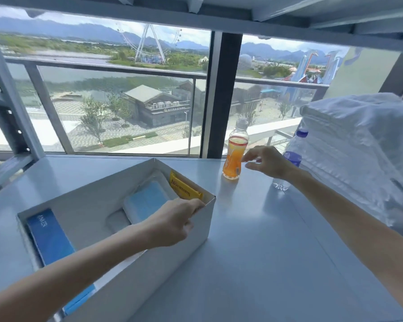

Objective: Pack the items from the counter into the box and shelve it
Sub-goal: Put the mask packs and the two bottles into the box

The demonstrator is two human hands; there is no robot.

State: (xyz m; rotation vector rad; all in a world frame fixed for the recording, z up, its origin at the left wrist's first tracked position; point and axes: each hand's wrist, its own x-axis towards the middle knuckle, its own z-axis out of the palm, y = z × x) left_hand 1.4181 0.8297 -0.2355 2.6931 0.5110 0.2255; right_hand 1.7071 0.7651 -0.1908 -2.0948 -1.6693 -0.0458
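A white open box (172,259) sits on the grey counter (265,240). Inside it lie a blue Anker carton (48,235), a pale blue packet (147,201), a small white case (118,223) and a yellow packet (184,188) leaning on the far wall. My left hand (172,223) grips the box's right rim. My right hand (269,162) hovers with fingers apart just right of an orange drink bottle (235,156), fingertips close to it. A clear water bottle (293,156) with a blue cap stands behind my right wrist, partly hidden.
A stack of white folded cloth in plastic (358,154) fills the right side of the counter. A grey metal shelf frame (7,108) rises at the left, with a shelf overhead (289,12). A large window lies behind the counter.
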